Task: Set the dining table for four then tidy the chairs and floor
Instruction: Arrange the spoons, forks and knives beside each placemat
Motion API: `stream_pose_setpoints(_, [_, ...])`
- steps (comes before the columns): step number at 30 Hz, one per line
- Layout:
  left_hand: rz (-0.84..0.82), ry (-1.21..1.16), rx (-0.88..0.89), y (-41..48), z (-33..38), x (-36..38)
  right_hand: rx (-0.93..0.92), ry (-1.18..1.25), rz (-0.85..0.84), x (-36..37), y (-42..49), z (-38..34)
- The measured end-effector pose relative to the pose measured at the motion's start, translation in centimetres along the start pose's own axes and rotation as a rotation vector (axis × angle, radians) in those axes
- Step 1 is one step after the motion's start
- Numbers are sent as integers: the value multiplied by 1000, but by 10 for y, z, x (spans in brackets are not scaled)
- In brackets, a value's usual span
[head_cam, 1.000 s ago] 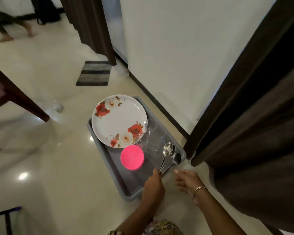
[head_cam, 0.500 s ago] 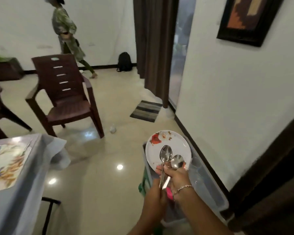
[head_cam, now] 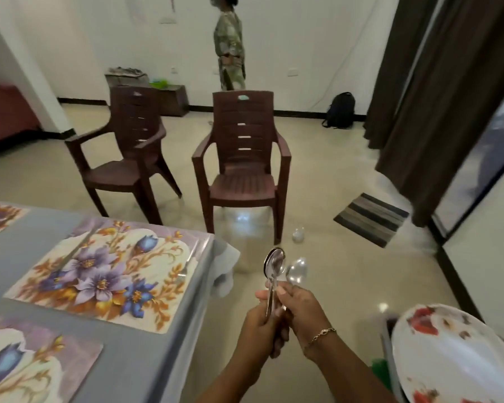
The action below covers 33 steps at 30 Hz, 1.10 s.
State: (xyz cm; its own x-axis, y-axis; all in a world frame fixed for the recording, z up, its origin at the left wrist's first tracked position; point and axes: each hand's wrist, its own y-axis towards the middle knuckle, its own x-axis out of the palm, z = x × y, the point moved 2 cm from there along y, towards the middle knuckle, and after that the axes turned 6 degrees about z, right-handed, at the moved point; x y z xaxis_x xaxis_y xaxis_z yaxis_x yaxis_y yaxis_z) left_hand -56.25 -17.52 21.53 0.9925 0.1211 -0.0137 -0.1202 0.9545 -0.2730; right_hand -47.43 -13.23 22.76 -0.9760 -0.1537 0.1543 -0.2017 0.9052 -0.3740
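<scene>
Spoons (head_cam: 275, 267) risen beside the table (head_cam: 146, 359), left hand (head_cam: 261, 325) and right hand (head_cam: 304, 312) gripping

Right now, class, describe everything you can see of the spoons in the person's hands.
The spoons are shiny metal, at least two, bunched upright with bowls up and slightly fanned. The left hand and right hand both grip the handles, hiding most of them. They are held in the air above the floor, just past the table corner, touching nothing else.
</scene>
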Motion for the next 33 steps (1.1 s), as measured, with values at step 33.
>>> stream_pose_setpoints(33, [974,-640,-51,403,89,-148,55,-438,-528,156,486,-155])
